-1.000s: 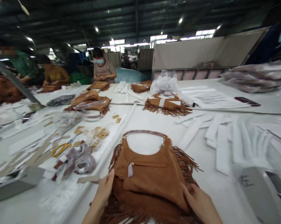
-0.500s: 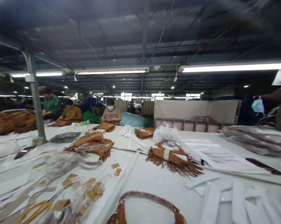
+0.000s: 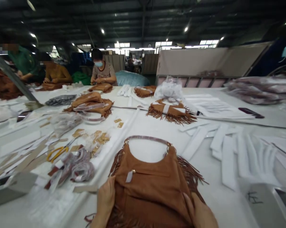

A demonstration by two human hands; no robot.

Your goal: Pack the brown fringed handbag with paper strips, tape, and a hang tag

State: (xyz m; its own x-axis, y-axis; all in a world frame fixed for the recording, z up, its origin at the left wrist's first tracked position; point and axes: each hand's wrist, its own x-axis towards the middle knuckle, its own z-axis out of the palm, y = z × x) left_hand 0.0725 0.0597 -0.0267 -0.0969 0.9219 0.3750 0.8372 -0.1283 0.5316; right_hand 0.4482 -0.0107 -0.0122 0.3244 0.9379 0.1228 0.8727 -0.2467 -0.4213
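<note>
A brown fringed handbag [image 3: 150, 183] lies in front of me with its strap pointing away, a zip with a wrapped pull across its face. My left hand [image 3: 106, 197] grips the bag's left side, and its fingertips are partly hidden by the bag. On the opposite side my right hand [image 3: 201, 210] holds the edge, thumb on the front and the other fingers mostly out of sight. The bag's lower end runs out of the picture. Left of it lie rolled wrapped straps [image 3: 82, 169] and tan tags [image 3: 101, 138].
Yellow-handled scissors [image 3: 56, 154] lie at the left. White foam strips [image 3: 228, 158] spread on the right, near a grey box [image 3: 264, 202]. More fringed bags [image 3: 171, 110] rest farther back. Several people work across the table, one in a striped shirt [image 3: 105, 71].
The view has tilted down, bringing most of the handbag and both my hands into the picture. Earlier only its strap and upper corners showed.
</note>
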